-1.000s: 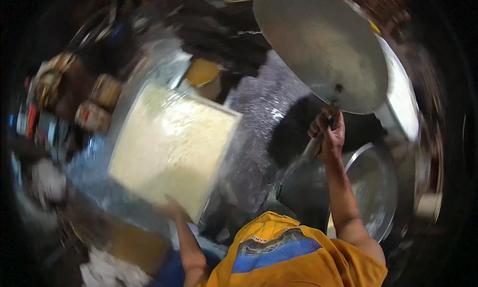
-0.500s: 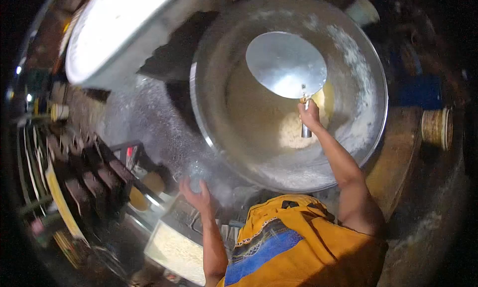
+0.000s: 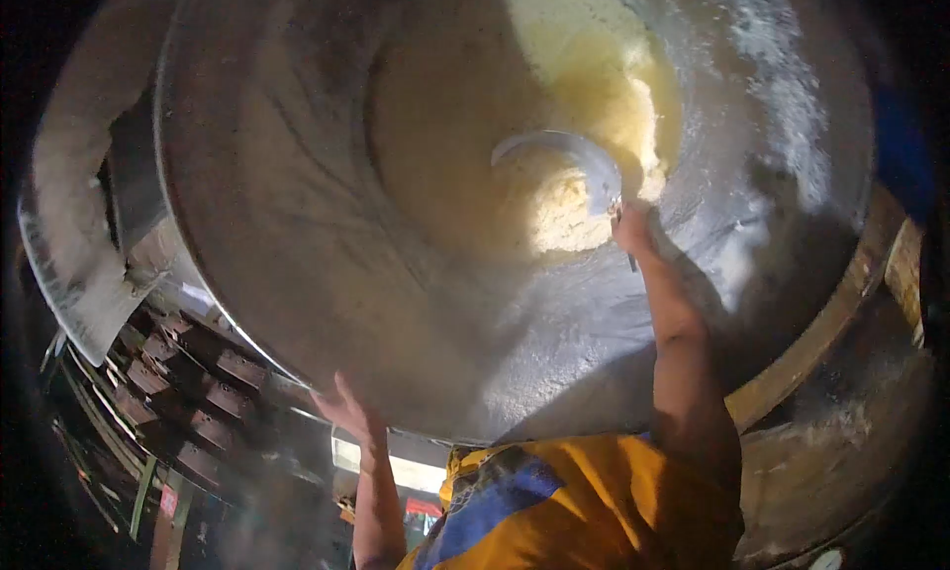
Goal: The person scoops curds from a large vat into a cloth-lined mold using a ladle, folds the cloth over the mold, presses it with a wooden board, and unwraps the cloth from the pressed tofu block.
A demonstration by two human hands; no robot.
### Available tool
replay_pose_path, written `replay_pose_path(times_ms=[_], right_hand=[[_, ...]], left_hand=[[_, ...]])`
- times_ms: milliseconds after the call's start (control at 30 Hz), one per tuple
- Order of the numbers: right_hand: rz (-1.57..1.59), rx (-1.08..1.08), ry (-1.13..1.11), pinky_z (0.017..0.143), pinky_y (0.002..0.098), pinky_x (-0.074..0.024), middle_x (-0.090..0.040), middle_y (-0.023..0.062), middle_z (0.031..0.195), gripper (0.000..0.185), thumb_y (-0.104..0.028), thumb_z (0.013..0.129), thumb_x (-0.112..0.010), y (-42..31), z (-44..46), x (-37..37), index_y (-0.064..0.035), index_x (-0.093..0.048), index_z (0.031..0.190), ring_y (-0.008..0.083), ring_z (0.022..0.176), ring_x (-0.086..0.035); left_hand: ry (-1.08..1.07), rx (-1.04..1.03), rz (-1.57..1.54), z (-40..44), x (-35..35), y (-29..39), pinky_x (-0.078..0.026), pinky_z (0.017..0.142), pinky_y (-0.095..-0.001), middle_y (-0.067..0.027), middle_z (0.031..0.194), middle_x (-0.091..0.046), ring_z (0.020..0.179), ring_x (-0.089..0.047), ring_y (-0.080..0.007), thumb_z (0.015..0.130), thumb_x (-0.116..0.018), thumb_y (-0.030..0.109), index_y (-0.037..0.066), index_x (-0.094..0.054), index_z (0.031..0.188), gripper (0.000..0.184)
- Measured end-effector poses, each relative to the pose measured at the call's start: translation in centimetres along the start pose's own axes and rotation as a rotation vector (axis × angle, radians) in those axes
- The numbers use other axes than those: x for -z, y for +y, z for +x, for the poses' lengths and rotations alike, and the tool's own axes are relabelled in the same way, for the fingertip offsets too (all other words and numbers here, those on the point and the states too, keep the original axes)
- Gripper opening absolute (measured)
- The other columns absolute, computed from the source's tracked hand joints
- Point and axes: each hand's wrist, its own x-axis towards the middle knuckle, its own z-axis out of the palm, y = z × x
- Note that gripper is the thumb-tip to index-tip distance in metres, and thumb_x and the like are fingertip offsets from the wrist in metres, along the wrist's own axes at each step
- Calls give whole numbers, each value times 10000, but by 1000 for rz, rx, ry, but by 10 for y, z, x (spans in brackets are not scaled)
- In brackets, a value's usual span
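Note:
My right hand [image 3: 636, 232] grips the short handle of a wide, round metal scoop [image 3: 602, 174]. The scoop is tilted and partly sunk in yellowish liquid [image 3: 594, 70], with pale, curd-like lumps [image 3: 564, 214] in and around its bowl. All this lies in the hollow of a huge metal vat [image 3: 327, 243]. At the vat's near left rim is my left hand [image 3: 348, 412], fingers apart and holding nothing; whether it touches the rim I cannot tell.
Left of the vat stand several dark brown blocks [image 3: 213, 427] in rows, beside long thin strips. A metal pan-like piece [image 3: 74, 263] is at the far left. A wooden ledge [image 3: 792, 372] runs along the vat's right side. Pale residue [image 3: 782, 75] coats the inner right wall.
The scoop has gone from raised above the vat down into the liquid and lumps. My view has come closer to the vat, and my left hand is now at its rim.

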Motion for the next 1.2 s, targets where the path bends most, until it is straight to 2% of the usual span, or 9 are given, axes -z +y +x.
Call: replay_pose_path(times_ms=[100, 200, 267, 367, 533, 767, 967, 1067, 1200], right_hand=[[-44, -6, -131, 738, 454, -498, -652, 213, 873, 219, -173, 792, -598, 6, -20, -46, 6, -630, 913, 376, 841, -631], [-151, 29, -407, 663, 405, -504, -657, 183, 763, 244, -177, 790, -581, -74, -49, 23, 17, -643, 925, 309, 708, -650], [-48, -115, -737, 633, 390, -505, -655, 172, 724, 306, -197, 798, -578, -82, -54, 16, 23, -624, 1006, 285, 642, -646], [276, -117, -799, 591, 373, -516, -654, 160, 762, 320, -174, 748, -626, -82, -49, -4, 44, -623, 982, 254, 627, -642], [231, -65, -820, 506, 349, -486, -594, 121, 625, 268, -87, 781, -553, -186, -100, 96, 74, -573, 995, 193, 538, -588], [330, 86, -734, 453, 324, -461, -579, 101, 667, 329, -80, 801, -531, -211, -138, 155, 74, -509, 1091, 157, 529, -561], [180, 99, -626, 452, 313, -454, -499, 54, 623, 158, -54, 817, -533, -273, -197, 256, 22, -502, 952, 142, 493, -500], [72, 70, -586, 443, 315, -446, -507, 57, 617, 107, -44, 833, -547, -299, -225, 285, 6, -507, 918, 151, 492, -511], [-112, 117, -560, 443, 319, -443, -517, 68, 615, 73, -63, 844, -566, -310, -270, 282, -3, -525, 853, 166, 501, -526]], left_hand=[[-38, -5, 45, 12, 6, -14, -412, 889, -353, -153, 1171, -529, 1012, -506, -223, 917, -531, 154, -65, -445, 1232, 393], [-91, -29, 74, 13, 10, -10, -445, 890, -330, -133, 1189, -527, 999, -519, -208, 933, -556, 145, -34, -402, 1285, 424], [-41, -1, 74, 11, 9, -6, -427, 900, -343, -138, 1175, -529, 1010, -514, -218, 920, -558, 158, -47, -426, 1251, 411], [-22, -36, 55, 6, -8, -10, -395, 911, -350, -153, 1156, -536, 1041, -504, -230, 905, -537, 142, -67, -453, 1198, 370], [-56, -23, 81, 2, -16, -21, -394, 918, -364, -169, 1148, -538, 1043, -509, -243, 900, -559, 163, -74, -447, 1187, 389], [28, 29, 60, -18, -62, -57, -413, 920, -374, -186, 1158, -528, 1046, -540, -283, 835, -662, 199, -59, -475, 1194, 480], [83, 143, -527, -36, -95, -83, -448, 868, -350, -145, 1131, -544, 1005, -563, -243, 801, -704, 217, -20, -540, 1132, 439], [174, 128, -585, -55, -93, -111, -458, 815, -324, -107, 1017, -593, 921, -571, -192, 827, -686, 216, 0, -550, 1094, 370], [314, 173, -432, -107, -68, -196, -452, 860, -369, -139, 1077, -558, 982, -560, -262, 755, -724, 201, 25, -553, 1066, 397]])
